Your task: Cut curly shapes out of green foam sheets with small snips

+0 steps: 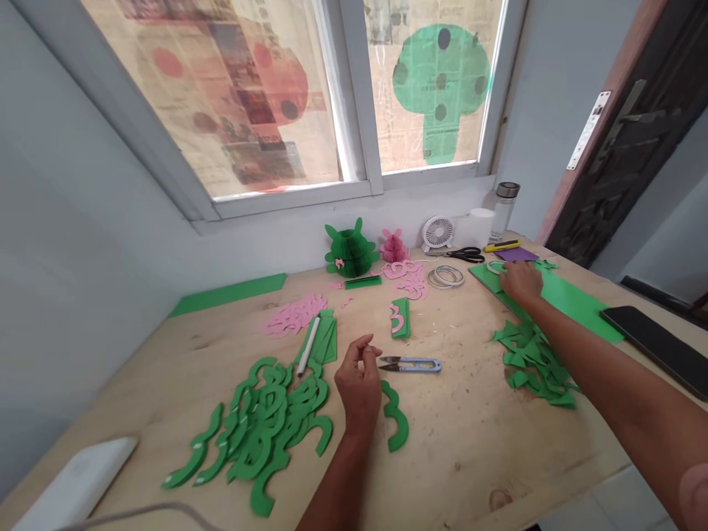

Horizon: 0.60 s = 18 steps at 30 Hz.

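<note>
My left hand [359, 376] is over the middle of the table, fingers curled together; whatever may be in them is too small to make out. Just right of its fingertips lie blue-handled thread snips [412, 365], blades pointing at the hand. Below them rests a wavy green paper strip [395, 420]. To the left is a heap of scalloped green paper cutouts [271, 413], some with white tape pieces on them. At the far right, my right hand [521, 283] has its fingers closed at a white tape roll [495, 267] on green paper sheets [575, 299].
Green scraps [536, 365] lie under my right forearm, with a black phone [658, 346] beyond. A white marker [308, 346] rests on folded green paper. Pink cutouts [296, 316], paper pumpkin-like figures [349, 252], a fan [438, 233], scissors [466, 255] and a bottle [502, 214] stand or lie farther back.
</note>
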Each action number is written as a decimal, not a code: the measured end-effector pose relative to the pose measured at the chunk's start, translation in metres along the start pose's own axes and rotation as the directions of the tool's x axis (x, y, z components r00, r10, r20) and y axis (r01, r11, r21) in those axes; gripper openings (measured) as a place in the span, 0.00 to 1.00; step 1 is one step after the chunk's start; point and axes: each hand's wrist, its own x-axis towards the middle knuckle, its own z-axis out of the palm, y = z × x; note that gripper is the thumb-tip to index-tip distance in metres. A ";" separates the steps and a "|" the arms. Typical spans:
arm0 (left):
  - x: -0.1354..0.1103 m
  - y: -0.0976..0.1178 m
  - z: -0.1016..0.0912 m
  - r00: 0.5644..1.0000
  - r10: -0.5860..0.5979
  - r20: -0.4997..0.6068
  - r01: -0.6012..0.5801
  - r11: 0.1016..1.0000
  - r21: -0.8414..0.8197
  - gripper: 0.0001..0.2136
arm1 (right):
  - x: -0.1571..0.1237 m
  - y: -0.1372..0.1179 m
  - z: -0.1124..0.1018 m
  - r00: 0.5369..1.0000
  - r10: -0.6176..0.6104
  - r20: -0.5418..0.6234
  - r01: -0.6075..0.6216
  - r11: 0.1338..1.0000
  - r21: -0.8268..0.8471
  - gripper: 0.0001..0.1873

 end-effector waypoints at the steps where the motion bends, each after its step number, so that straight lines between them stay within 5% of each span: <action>1: 0.000 0.000 0.000 1.000 -0.004 0.005 0.004 1.000 0.009 0.13 | 0.002 0.001 0.001 1.000 -0.016 -0.006 0.016 1.000 -0.014 0.19; 11: 0.002 -0.001 0.001 0.999 -0.033 0.010 0.033 0.999 0.008 0.13 | 0.017 0.006 0.018 0.994 -0.109 0.001 0.108 0.988 -0.107 0.14; 18: 0.001 -0.001 0.002 1.000 -0.023 0.010 0.023 0.999 -0.035 0.12 | 0.022 0.004 -0.002 0.993 -0.097 -0.069 0.091 0.991 -0.094 0.13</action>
